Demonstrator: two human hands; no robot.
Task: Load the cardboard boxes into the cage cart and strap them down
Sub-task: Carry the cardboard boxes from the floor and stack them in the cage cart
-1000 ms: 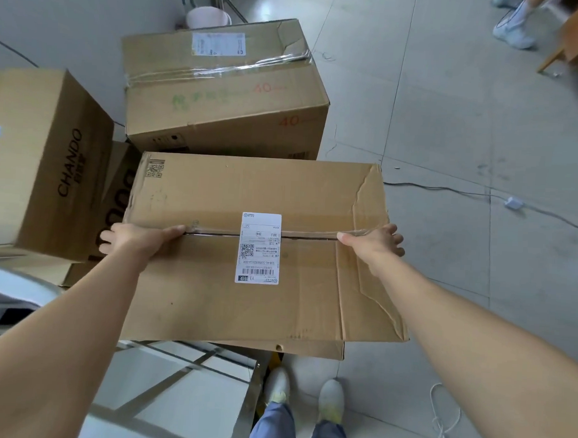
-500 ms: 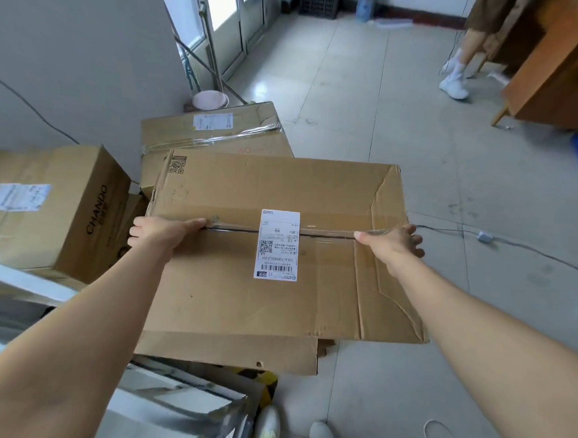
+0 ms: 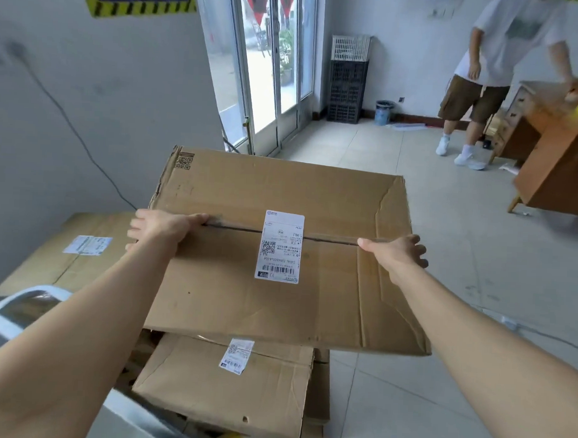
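- White metal rail (image 3: 29, 293) curves through the lower left corner of the frame.
- Just above it, at middle left, a side box (image 3: 47, 261) of brown cardboard with a pale sticker lies by the wall.
- Left hand (image 3: 163, 226) clamps the left edge of the cardboard box (image 3: 310, 312), with the thumb on top at the end of the seam and the fingers wrapped over the side.
- That cardboard box, wide and flat, fills the centre of the frame, held up between both hands. A white shipping label (image 3: 280, 246) lies across its middle seam.
- Beneath it, at bottom centre, a lower box (image 3: 227, 391) with a smaller label sits on more cardboard.
- Right hand (image 3: 397, 255) grips the right edge, thumb on the seam and fingers curled down the side.
- In the upper right, another person (image 3: 507, 46) in brown shorts stands beside a wooden surface (image 3: 554, 177).
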